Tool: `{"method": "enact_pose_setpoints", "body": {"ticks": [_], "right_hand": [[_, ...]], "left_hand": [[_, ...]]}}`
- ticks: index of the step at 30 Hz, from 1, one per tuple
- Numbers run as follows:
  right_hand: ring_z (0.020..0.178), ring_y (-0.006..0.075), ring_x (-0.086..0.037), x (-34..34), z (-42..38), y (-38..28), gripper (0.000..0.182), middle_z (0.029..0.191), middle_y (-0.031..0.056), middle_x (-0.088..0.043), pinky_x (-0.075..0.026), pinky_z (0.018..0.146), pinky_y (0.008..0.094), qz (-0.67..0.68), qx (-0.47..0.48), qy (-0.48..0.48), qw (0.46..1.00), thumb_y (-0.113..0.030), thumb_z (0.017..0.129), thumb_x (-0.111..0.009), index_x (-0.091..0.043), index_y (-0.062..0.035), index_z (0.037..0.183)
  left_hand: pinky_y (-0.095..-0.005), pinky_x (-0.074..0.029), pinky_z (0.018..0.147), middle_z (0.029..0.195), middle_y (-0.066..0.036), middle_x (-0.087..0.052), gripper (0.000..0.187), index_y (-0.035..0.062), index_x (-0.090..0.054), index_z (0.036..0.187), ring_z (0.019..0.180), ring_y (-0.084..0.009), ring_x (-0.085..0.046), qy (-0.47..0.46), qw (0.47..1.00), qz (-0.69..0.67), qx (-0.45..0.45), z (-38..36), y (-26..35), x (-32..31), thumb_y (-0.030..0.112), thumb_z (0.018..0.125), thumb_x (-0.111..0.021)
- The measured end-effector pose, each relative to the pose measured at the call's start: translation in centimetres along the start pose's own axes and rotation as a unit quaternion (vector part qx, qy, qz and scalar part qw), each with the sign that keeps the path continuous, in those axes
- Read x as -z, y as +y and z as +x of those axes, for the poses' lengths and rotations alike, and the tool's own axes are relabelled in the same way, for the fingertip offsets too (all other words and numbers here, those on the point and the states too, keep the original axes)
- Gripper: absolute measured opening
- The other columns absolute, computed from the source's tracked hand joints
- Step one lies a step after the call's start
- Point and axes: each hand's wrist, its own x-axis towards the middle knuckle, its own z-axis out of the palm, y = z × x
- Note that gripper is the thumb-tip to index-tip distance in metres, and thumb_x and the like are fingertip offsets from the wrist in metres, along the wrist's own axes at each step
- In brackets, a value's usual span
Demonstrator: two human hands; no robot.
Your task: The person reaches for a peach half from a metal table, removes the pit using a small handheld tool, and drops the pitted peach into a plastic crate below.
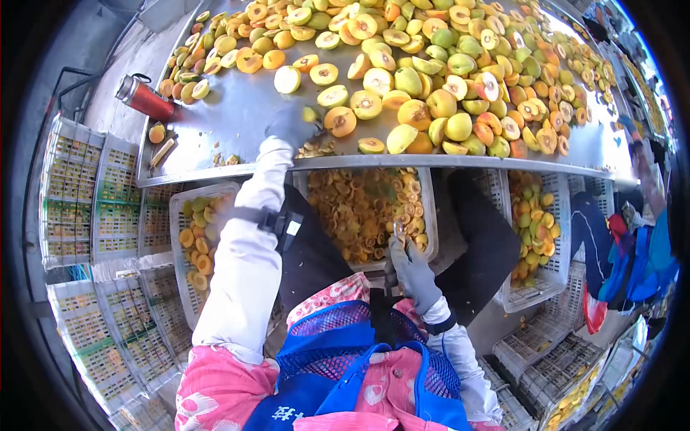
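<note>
My left hand (293, 128), in a grey glove and smeared by motion, is over the metal table near its front edge. A small yellow-green fruit piece (310, 115) shows right at its fingertips; I cannot tell whether the fingers hold it. Halved peach-like fruits (340, 121) lie just beyond, some with the stone still in the flesh. Lower down, in front of my body, my right hand (414, 274), also gloved in grey, is closed on a small tool with a metal loop tip (398, 230). That tip overlaps the crate of cut fruit scraps (363, 223) between my knees.
A large heap of halved fruit (460, 65) covers much of the steel table (230, 108). At its left end lie a red flask (147, 98) and a short stick (162, 153). Fruit crates (180, 280) (557, 276) flank my legs; stacked crates (93, 194) stand left. Another person's arm (647, 172) shows at right.
</note>
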Motion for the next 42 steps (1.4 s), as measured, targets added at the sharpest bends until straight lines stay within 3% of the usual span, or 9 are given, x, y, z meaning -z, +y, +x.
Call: {"method": "enact_pose_setpoints", "body": {"ticks": [3, 5, 8, 10, 12, 16, 35, 39, 42], "right_hand": [[0.054, 0.0062, -0.051, -1.1, -0.2, -2.2, 0.027, 0.069, -0.0008, -0.056, -0.043, 0.047, 0.0234, 0.081, 0.061, -0.063, 0.993, -0.033, 0.099, -0.052, -0.055, -0.0066, 0.105], [0.054, 0.0049, -0.050, -2.9, -2.4, -5.9, 0.027, 0.072, -0.0010, -0.056, -0.041, 0.047, 0.0225, 0.090, 0.105, -0.085, 0.987, -0.032, 0.099, -0.052, -0.057, -0.0063, 0.104], [0.056, 0.0019, -0.045, -4.5, -4.6, -8.8, 0.028, 0.073, -0.0037, -0.054, -0.037, 0.048, 0.0209, 0.057, 0.153, -0.065, 0.984, -0.031, 0.099, -0.051, -0.060, -0.0059, 0.107], [0.054, 0.0139, -0.055, -4.2, -4.5, -8.3, 0.034, 0.071, 0.0048, -0.061, -0.043, 0.050, 0.0292, 0.020, 0.195, -0.028, 0.980, -0.036, 0.099, -0.050, -0.061, -0.0040, 0.106], [0.059, 0.0239, -0.060, -3.5, -4.1, -7.2, 0.037, 0.071, 0.0118, -0.062, -0.045, 0.054, 0.0349, -0.045, 0.238, 0.017, 0.970, -0.038, 0.099, -0.050, -0.061, -0.0029, 0.104], [0.076, 0.0466, -0.062, -2.9, -4.9, -6.6, 0.044, 0.074, 0.0276, -0.062, -0.048, 0.064, 0.0498, -0.131, 0.317, 0.114, 0.932, -0.043, 0.097, -0.050, -0.061, -0.0009, 0.100], [0.054, 0.0270, -0.060, -2.0, -6.1, -6.2, 0.043, 0.064, 0.0137, -0.060, -0.046, 0.052, 0.0417, -0.095, 0.386, 0.023, 0.917, -0.041, 0.098, -0.051, -0.056, 0.0013, 0.095], [0.048, 0.0122, -0.048, -1.4, -6.5, -6.5, 0.048, 0.060, 0.0021, -0.050, -0.041, 0.044, 0.0308, -0.030, 0.119, -0.070, 0.990, -0.047, 0.100, -0.044, -0.054, -0.0019, 0.087], [0.044, 0.0098, -0.043, -0.3, -6.6, -7.6, 0.050, 0.057, -0.0006, -0.046, -0.039, 0.041, 0.0270, 0.034, 0.067, -0.130, 0.989, -0.051, 0.100, -0.040, -0.052, -0.0046, 0.084]], "left_hand": [[-0.0406, -0.052, 0.087, 0.112, -0.008, -0.061, 0.044, 0.0021, -0.048, 0.130, 0.105, -0.0239, -0.061, 0.088, 0.774, -0.627, 0.000, -3.8, -0.3, -0.6, 0.031, 0.097, -0.056], [-0.0416, -0.050, 0.091, 0.123, -0.013, -0.057, 0.048, 0.0008, -0.046, 0.133, 0.114, -0.0268, -0.058, 0.033, 0.616, -0.767, -0.177, -9.5, 2.6, 0.7, 0.035, 0.099, -0.051], [-0.0382, -0.050, 0.095, 0.119, -0.015, -0.059, 0.053, -0.0028, -0.043, 0.135, 0.106, -0.0296, -0.061, -0.066, 0.354, -0.931, -0.059, -15.6, 7.8, 1.4, 0.040, 0.104, -0.037], [-0.0376, -0.052, 0.091, 0.119, -0.014, -0.060, 0.057, -0.0015, -0.044, 0.135, 0.103, -0.0273, -0.062, -0.101, 0.436, -0.891, -0.078, -17.0, 9.6, 0.2, 0.044, 0.103, -0.038], [-0.0362, -0.054, 0.087, 0.117, -0.013, -0.061, 0.058, -0.0008, -0.045, 0.135, 0.099, -0.0235, -0.063, -0.147, 0.338, -0.926, -0.086, -17.7, 11.4, -0.1, 0.047, 0.102, -0.041], [-0.0327, -0.054, 0.082, 0.110, -0.011, -0.064, 0.053, 0.0004, -0.052, 0.127, 0.094, -0.0186, -0.064, -0.034, 0.490, -0.870, -0.041, -19.5, 14.2, 0.0, 0.046, 0.102, -0.042], [-0.0247, -0.052, 0.071, 0.090, -0.008, -0.069, 0.035, -0.0019, -0.067, 0.106, 0.076, -0.0119, -0.063, 0.014, 0.677, -0.733, -0.070, -19.8, 14.0, 1.2, 0.029, 0.101, -0.052], [-0.0261, -0.053, 0.069, 0.087, -0.010, -0.068, 0.040, -0.0029, -0.066, 0.106, 0.074, -0.0146, -0.065, -0.234, 0.789, -0.559, -0.102, -16.9, 12.3, 1.4, 0.034, 0.100, -0.051], [-0.0262, -0.053, 0.071, 0.088, -0.009, -0.068, 0.041, -0.0026, -0.066, 0.108, 0.076, -0.0138, -0.065, -0.251, 0.684, -0.672, -0.132, -16.0, 12.3, 0.9, 0.035, 0.100, -0.052]]}}
